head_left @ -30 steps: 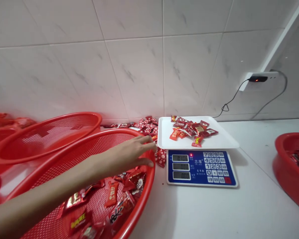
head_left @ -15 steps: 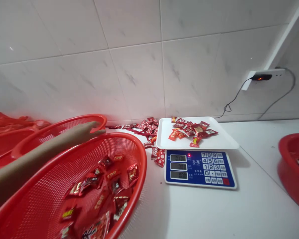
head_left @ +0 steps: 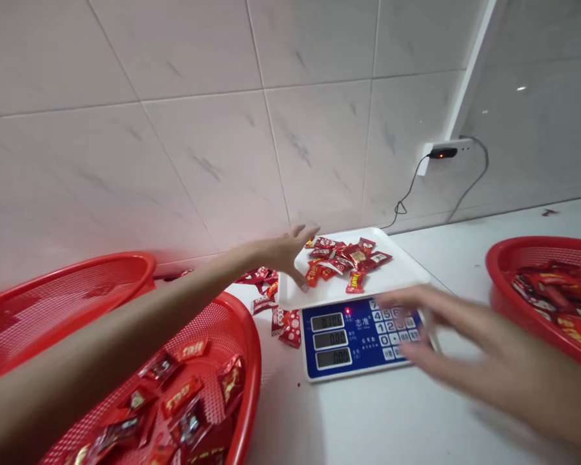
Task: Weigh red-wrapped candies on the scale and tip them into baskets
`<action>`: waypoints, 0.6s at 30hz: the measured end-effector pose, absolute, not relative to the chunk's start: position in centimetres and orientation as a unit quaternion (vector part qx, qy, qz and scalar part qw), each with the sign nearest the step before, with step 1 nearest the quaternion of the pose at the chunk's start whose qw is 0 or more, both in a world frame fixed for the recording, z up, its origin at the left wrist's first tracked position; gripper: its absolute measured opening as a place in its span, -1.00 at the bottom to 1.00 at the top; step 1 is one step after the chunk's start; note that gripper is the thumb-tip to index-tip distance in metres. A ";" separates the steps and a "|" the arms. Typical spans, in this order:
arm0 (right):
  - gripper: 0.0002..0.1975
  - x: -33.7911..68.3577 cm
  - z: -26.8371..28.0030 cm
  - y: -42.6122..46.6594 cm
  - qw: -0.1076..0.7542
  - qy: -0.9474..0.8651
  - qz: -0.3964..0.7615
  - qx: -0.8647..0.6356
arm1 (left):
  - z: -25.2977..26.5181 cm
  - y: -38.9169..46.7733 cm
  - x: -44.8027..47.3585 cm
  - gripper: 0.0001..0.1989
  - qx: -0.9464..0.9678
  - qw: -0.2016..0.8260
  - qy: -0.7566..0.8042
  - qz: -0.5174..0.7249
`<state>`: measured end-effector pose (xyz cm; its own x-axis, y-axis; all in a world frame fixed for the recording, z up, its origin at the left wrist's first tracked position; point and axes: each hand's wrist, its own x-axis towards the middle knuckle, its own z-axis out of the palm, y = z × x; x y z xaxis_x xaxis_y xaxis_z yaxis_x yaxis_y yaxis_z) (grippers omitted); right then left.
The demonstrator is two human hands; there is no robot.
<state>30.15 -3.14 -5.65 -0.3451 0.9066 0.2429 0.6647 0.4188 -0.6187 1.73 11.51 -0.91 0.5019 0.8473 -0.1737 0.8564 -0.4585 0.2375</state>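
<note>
A digital scale [head_left: 332, 373] with a blue keypad panel stands on the white table. Its white tray [head_left: 293, 297] carries a small pile of red-wrapped candies [head_left: 356, 256]. At the tray's left edge is my left hand [head_left: 288, 254], thumb and fingers apart, nothing in it; whether it touches the tray I cannot tell. My right hand [head_left: 465, 342] is over the right side of the keypad, smeared by motion, with a gap between thumb and fingers and no object visible in it. It covers some of the keys.
A red plastic basket [head_left: 254, 374] with wrapped candies is at the front left, another red basket [head_left: 140, 261] behind it. A third basket [head_left: 494, 271], full of candies, stands right. Loose packets [head_left: 290, 328] lie left of the scale. A cable [head_left: 407, 194] runs to the wall socket.
My left hand has moved right from above the left baskets to the tray's edge. My right hand has come into view from the right. The view has turned right.
</note>
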 end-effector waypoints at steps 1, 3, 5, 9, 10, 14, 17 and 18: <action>-0.34 29.7 -4.6 -0.8 0.255 -0.804 0.212 -0.494 | -1.2 12.9 2.8 0.39 0.852 0.163 0.495 -0.039; 0.08 29.0 -3.6 4.3 0.167 -0.821 0.200 -0.508 | -2.1 15.1 4.0 0.52 0.844 0.188 0.496 -0.073; 0.44 28.4 -3.9 9.1 0.077 -0.815 0.198 -0.539 | -3.2 16.2 4.3 0.57 0.840 0.208 0.495 -0.081; 0.48 27.9 -6.6 13.9 0.067 -0.813 0.267 -0.513 | -6.0 15.7 4.0 0.58 0.856 0.231 0.462 -0.015; 0.41 27.8 -7.1 14.1 0.105 -0.825 0.287 -0.474 | -6.7 15.3 4.1 0.58 0.863 0.233 0.448 0.012; 0.14 27.2 -7.5 12.9 0.213 -0.833 0.372 -0.350 | -8.4 14.4 5.4 0.63 0.888 0.229 0.383 0.111; 0.16 27.0 -6.9 12.3 0.227 -0.802 0.402 -0.380 | -8.5 14.7 6.6 0.59 0.888 0.243 0.349 0.175; 0.16 26.9 -6.9 12.2 0.238 -0.784 0.420 -0.391 | -8.4 14.9 6.9 0.57 0.885 0.249 0.344 0.193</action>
